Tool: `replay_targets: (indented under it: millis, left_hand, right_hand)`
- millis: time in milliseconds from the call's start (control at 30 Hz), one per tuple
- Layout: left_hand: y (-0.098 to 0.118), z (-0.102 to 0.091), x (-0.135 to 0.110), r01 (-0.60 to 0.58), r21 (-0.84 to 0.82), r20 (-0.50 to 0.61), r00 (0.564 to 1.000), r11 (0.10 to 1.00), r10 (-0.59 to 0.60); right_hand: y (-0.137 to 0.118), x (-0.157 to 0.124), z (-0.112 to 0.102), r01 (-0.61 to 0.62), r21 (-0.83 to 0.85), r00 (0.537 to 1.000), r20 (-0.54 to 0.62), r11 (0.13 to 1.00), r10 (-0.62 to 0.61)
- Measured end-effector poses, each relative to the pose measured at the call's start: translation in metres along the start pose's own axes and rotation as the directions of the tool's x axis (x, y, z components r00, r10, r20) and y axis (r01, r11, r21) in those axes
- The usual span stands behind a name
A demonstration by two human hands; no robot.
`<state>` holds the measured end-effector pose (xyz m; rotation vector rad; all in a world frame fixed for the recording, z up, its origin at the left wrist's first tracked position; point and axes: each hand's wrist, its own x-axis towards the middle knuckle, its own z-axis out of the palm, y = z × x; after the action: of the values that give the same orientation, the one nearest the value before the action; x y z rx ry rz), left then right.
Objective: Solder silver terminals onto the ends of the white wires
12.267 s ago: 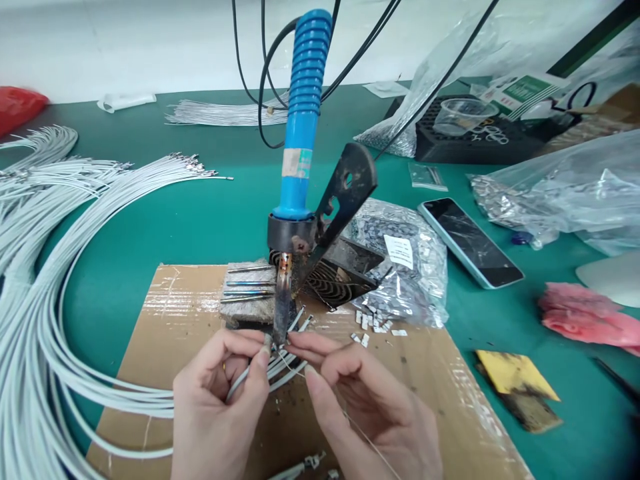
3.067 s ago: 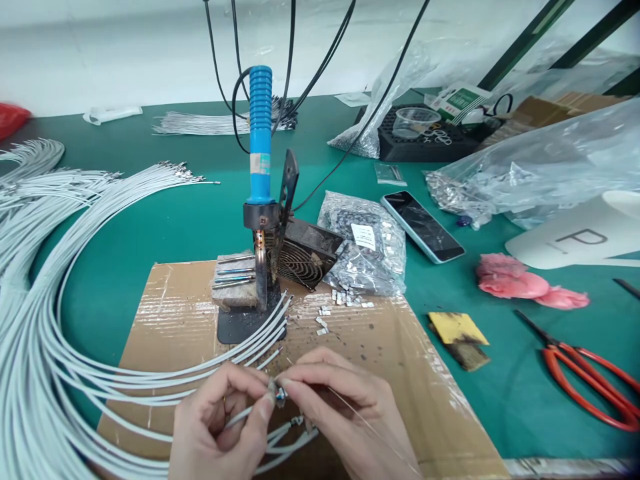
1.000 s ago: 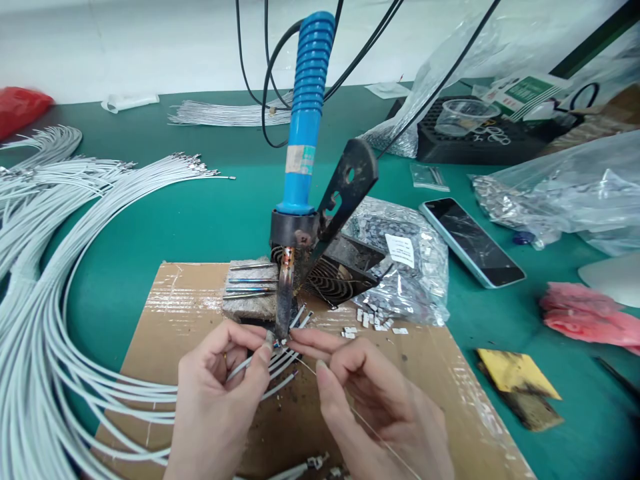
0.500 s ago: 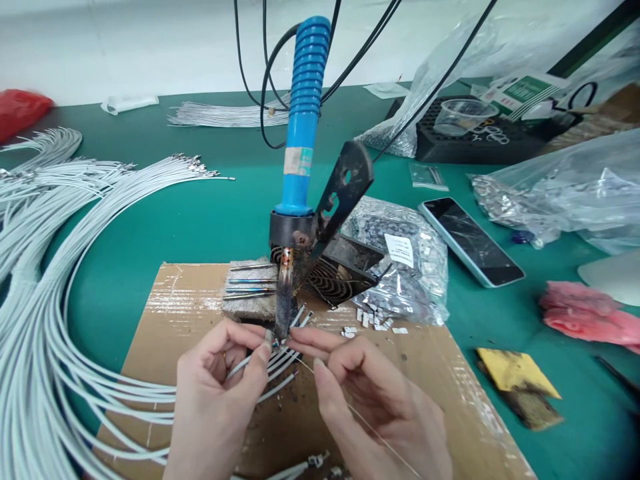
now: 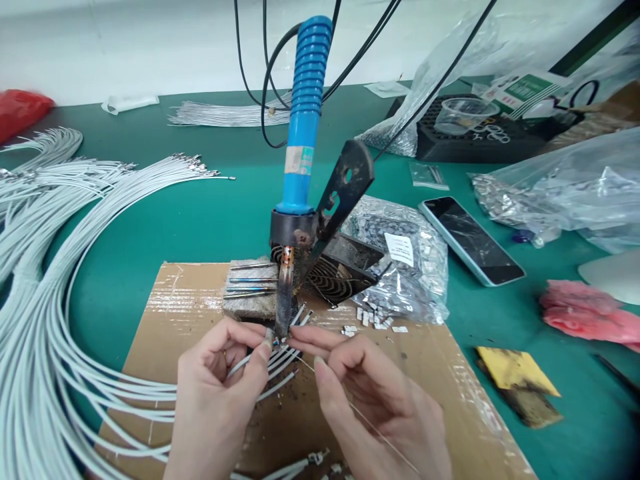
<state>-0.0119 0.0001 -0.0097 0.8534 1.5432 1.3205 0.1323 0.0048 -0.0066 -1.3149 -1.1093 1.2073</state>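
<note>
A soldering iron with a blue handle (image 5: 306,120) stands tip down in a black clamp (image 5: 293,229). My left hand (image 5: 220,390) pinches a white cable (image 5: 239,365), whose end is at the iron's tip. My right hand (image 5: 383,393) is closed on a thin solder wire (image 5: 377,430) that runs from the lower right up to the tip. Its stretched index and middle fingers reach close to the tip, by a small part too tiny to make out. Several cut cable ends (image 5: 280,380) lie just beneath, between the hands.
Cardboard (image 5: 165,313) covers the work spot. Bundles of white cables (image 5: 55,280) fill the left. Behind the iron are a fan (image 5: 345,273) and a fibrous block (image 5: 247,307). Small white pieces (image 5: 370,318), a plastic bag (image 5: 425,280), a phone (image 5: 475,240) and a yellow sponge (image 5: 517,373) lie rightward.
</note>
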Motion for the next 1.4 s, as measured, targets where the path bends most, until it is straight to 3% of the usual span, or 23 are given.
replay_targets:
  millis: [1233, 1400]
  left_hand:
    - [0.004, 0.0013, -0.0017, 0.033, -0.014, 0.008, 0.999, 0.999, -0.032]
    - [0.0053, 0.0058, -0.0018, 0.033, -0.049, -0.073, 0.997, 0.998, -0.037]
  right_hand:
    - [0.0009, -0.0016, -0.0005, 0.007, -0.043, 1.0, -0.01, 0.999, -0.008]
    - [0.003, -0.0008, -0.0011, 0.034, -0.081, 0.999, -0.007, 0.996, -0.034]
